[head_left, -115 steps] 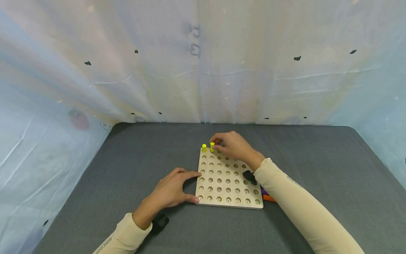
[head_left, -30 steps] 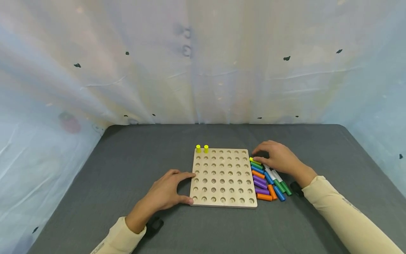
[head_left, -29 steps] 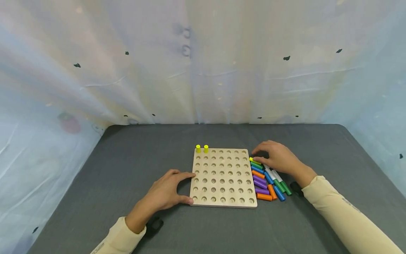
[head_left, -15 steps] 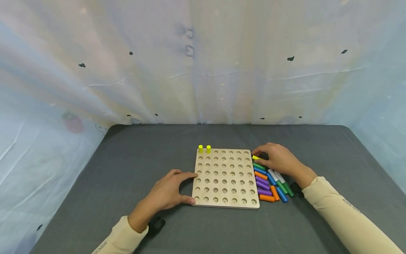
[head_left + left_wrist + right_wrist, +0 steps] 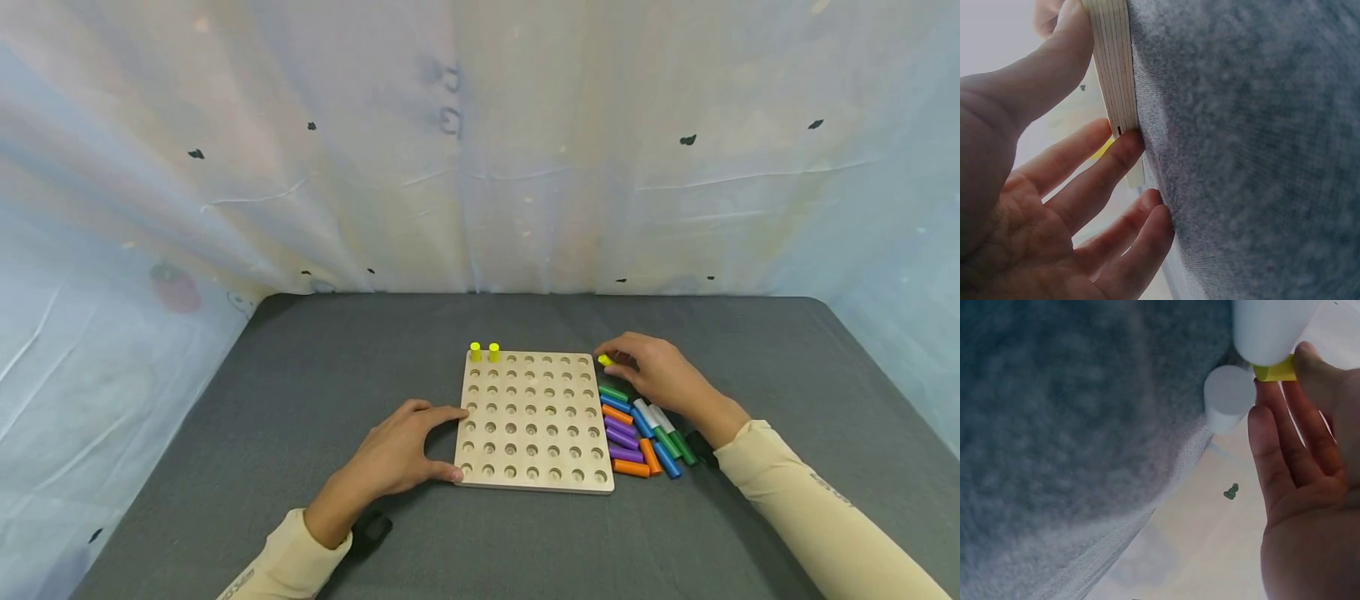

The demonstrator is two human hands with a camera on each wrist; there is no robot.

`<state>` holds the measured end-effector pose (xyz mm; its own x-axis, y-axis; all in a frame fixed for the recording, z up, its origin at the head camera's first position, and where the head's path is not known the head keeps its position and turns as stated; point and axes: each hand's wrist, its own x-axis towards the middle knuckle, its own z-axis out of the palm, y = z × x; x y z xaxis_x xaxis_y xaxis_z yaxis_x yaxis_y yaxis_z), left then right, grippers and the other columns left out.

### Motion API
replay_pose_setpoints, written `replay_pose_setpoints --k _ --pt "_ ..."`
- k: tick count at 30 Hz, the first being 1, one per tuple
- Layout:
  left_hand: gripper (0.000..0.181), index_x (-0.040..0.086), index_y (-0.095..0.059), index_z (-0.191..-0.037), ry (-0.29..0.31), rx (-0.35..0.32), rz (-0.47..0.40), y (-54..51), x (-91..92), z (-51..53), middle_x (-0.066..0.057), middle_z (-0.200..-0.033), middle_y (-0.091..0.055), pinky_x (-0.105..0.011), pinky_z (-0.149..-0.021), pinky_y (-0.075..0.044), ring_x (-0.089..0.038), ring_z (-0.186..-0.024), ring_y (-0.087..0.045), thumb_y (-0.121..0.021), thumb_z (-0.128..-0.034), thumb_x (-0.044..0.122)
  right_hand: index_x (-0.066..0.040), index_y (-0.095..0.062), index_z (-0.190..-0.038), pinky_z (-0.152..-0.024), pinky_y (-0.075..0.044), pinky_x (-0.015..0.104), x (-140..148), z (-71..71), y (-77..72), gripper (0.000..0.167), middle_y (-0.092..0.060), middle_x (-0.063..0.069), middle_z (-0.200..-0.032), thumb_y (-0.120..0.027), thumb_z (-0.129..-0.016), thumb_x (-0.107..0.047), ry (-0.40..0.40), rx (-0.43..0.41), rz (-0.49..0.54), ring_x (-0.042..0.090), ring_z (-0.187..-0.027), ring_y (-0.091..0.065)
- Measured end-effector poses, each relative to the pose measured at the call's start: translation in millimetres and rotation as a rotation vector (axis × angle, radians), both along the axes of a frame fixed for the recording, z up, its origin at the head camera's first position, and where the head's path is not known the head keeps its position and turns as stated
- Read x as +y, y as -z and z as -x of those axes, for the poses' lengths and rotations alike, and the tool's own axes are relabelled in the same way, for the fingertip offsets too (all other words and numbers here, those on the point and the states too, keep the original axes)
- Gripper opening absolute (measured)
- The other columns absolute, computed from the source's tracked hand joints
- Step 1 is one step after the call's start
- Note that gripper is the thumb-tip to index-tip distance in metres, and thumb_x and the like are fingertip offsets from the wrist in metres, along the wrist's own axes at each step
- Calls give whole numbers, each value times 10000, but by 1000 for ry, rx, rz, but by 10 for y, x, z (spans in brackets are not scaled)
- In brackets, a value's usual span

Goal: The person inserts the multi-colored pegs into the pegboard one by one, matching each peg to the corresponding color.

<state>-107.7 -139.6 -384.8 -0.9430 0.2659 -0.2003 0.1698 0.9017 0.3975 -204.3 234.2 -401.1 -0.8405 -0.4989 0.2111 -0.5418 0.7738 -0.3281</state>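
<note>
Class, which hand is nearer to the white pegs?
Right. The right hand is just beyond the white pegs; the left hand is across the board, at its left edge.

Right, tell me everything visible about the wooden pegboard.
The wooden pegboard is a pale slab with rounded corners, its side layered like plywood. Of its seven-by-seven round holes, the far row's two leftmost hold upright yellow pegs; the rest are empty. It lies flat on the grey tabletop. The left hand touches its left edge with thumb and fingers; loose pegs lie beside its right edge.
</note>
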Motion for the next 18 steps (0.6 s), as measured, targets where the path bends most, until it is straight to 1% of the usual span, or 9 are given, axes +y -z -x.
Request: replay_pose_setpoints --k 3,7,13,18 --pt "798 385 -572 -1385 -1 3 0 4 -6 3 -46 -1368 -561 -616 -908 -464 -241 -1271 -515 -895 -658 462 -142 -689 -1188 -811 -547 429 2 6 5 267 -700 20 -1055 -717 -923 -145 11 -2 11 162 -922 -657" --pt "802 382 -573 -1385 -1 8 -1 7 -13 6 -47 -1364 -565 -601 -907 -472 -241 -1267 -517 -895 -655 464 -127 -682 -1187 -822 -551 445 -1 9 -1 259 -716 33 -1061 -708 -932 -169 35 -26 14 180 -937 -673" --pt "804 382 -572 -1386 3 8 3 7 -11 3 -46 -1361 -567 -611 -901 -471 -241 -1266 -518 -894 -654 468 -150 -685 -1168 -790 -548 440 -8 -5 -14 250 -736 11 -1003 -719 -926 -201 60 -31 4 171 -904 -686" --pt "804 373 -573 -1388 2 11 3 12 -9 3 -58 -1366 -565 -608 -901 -475 -251 -1266 -520 -894 -656 464 -158 -681 -1172 -786 -547 435 -17 -13 -26 251 -743 9 -1001 -715 -930 -217 66 -41 -7 170 -899 -690"
